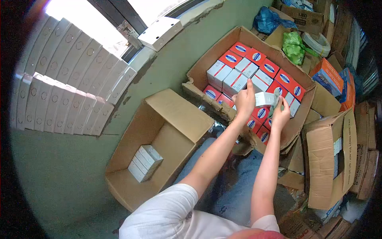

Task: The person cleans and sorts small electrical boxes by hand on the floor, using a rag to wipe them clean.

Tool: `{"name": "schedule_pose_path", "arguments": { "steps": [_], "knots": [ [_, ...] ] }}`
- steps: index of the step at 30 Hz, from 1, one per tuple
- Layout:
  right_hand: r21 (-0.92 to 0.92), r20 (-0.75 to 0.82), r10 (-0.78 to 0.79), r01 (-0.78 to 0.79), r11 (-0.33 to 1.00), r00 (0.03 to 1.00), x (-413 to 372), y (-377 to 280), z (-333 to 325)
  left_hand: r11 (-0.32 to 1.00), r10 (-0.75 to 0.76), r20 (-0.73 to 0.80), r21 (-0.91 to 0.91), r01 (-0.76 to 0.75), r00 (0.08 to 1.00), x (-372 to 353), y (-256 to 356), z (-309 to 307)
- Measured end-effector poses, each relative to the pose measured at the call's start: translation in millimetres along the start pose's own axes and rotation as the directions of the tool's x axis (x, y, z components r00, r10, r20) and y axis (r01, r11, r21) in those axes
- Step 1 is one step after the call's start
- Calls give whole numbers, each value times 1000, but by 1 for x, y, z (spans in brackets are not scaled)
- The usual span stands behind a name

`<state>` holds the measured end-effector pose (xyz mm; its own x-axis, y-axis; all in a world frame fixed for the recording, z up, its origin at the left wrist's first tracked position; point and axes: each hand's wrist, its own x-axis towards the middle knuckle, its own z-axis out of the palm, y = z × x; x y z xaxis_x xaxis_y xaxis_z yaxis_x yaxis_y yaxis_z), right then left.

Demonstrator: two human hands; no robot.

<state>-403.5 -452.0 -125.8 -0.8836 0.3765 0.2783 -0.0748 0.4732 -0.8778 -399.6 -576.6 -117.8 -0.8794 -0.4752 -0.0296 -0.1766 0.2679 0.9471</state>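
Observation:
Between my hands, over the large carton, is a small white box (263,99). My left hand (244,100) grips its left end, with the index finger pointing up. My right hand (281,114) pinches a grey-green cloth (275,102) against the box's right end. Beneath them, the large open cardboard carton (192,75) holds rows of red-and-white boxes (270,68) with blue oval labels. Some of these boxes show white sides up. My hands hide part of the rows.
A second open carton (126,159) at left holds a few small white boxes (145,162). White boxes with round marks (59,103) are stacked by the window. A white box (160,32) sits on the sill. Cartons (327,159) and a green bag (293,47) crowd the right.

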Motion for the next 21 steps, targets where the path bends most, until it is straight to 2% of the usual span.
{"name": "schedule_pose_path", "arguments": {
  "steps": [2,4,6,7,9,10,11,12,13,14,16,17,20,21],
  "knots": [
    [53,8,-47,47,997,999,-1,-2,2,1000,2,-32,19,-1,999,0,0,-1],
    [-9,111,-231,234,972,967,-4,-12,3,999,28,-63,38,-25,998,0,0,0],
    [100,228,-306,291,952,924,-8,-35,7,995,77,-94,66,-71,993,1,-2,2],
    [49,238,-325,323,945,915,-13,-34,13,999,38,-101,28,-35,994,2,-3,2],
    [18,276,-281,287,958,919,-13,-30,14,998,-47,-107,-41,43,993,2,-5,1],
    [1,295,-259,271,963,920,-11,-28,13,1000,-19,-91,8,20,996,2,-7,-2],
    [23,327,-157,159,987,932,-8,-27,11,999,10,-74,52,-6,997,2,-4,-6],
    [-46,309,-116,137,989,944,-5,-22,10,995,38,-57,93,-33,998,2,0,-8],
    [-124,301,-66,107,987,951,-4,-18,7,990,108,-84,99,-100,991,0,3,-9],
    [-201,290,-14,76,977,957,-3,-16,3,962,241,-142,164,-218,960,-2,4,-7],
    [-125,319,73,-34,992,945,2,1,6,852,497,-224,309,-423,839,-9,6,-2],
    [-87,335,113,-89,992,936,3,1,7,828,538,-202,311,-468,818,-14,15,-6],
    [112,302,-13,-22,993,953,-2,-5,9,813,564,-277,350,-465,778,-12,18,-6],
    [94,321,49,-84,992,946,-5,-16,8,817,546,-262,375,-437,795,-12,17,-6]
  ]
}}
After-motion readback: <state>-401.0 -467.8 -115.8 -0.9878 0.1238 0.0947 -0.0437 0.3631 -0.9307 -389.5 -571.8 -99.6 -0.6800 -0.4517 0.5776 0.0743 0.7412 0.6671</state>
